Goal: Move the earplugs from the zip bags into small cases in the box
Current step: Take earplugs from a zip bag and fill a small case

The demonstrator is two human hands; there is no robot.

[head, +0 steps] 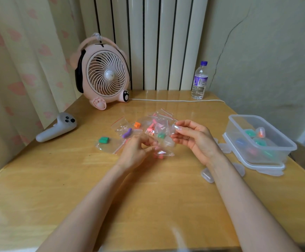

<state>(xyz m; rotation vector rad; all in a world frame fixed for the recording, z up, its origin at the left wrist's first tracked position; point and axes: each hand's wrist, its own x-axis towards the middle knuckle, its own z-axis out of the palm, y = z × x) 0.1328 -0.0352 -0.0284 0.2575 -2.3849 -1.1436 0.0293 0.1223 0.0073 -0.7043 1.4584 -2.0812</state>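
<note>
A clear zip bag (166, 152) holding pink earplugs (159, 156) is pinched in the curled fingers of the left hand (136, 151) just above the wooden table (148, 206). A small transparent case (174, 128) is gripped between thumb and fingertips of the right hand (193, 139). Further red-sealed bags (148, 122), with orange, purple, pink and green plugs, are heaped just behind the hands. The clear plastic box (275, 155), already loaded with filled cases, is set at the table's right edge, with empty cases (207, 175) scattered beside it. A broad stretch of bare tabletop is seen beneath the forearms. A fan (106, 75), bottle (199, 80) and controller (57, 128) are stood along the far and left edges.
</note>
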